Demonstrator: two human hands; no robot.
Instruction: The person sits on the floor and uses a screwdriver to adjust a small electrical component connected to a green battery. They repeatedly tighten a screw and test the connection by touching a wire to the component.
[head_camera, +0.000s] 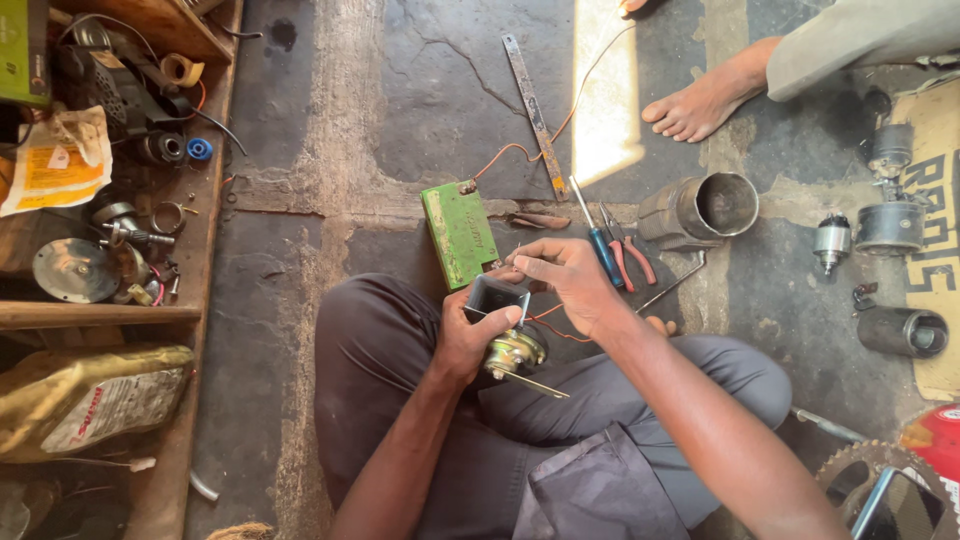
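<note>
- Cracked grey stone floor (400, 90) fills the view, with a bright patch of sunlight near the top.
- Wooden shelving (200, 250) stands at the left edge, crowded with metal discs, tape rolls and small motor parts; a crumpled gold foil bag (90, 395) lies below it.
- Another person's bare foot (700, 100) rests on the floor at the upper right.
- Grey metal cylinder housing (705, 208) lies on its side right of centre, with smaller motor parts well apart to its right.
- Flat green rectangular box (458, 232) with an orange wire lies on the floor just beyond the person's knees.
- Long flat metal strip (535, 115) lies above it.
- Left hand (470, 335) is clamped around a small grey metal part with a brass-coloured base (508, 335), held over the lap.
- Right hand (565, 280) has thumb and forefinger pinched together on a thin wire at the part's top.
- Blue-handled screwdriver (598, 235) and red-handled pliers (628, 250) lie just beside the right hand.
</note>
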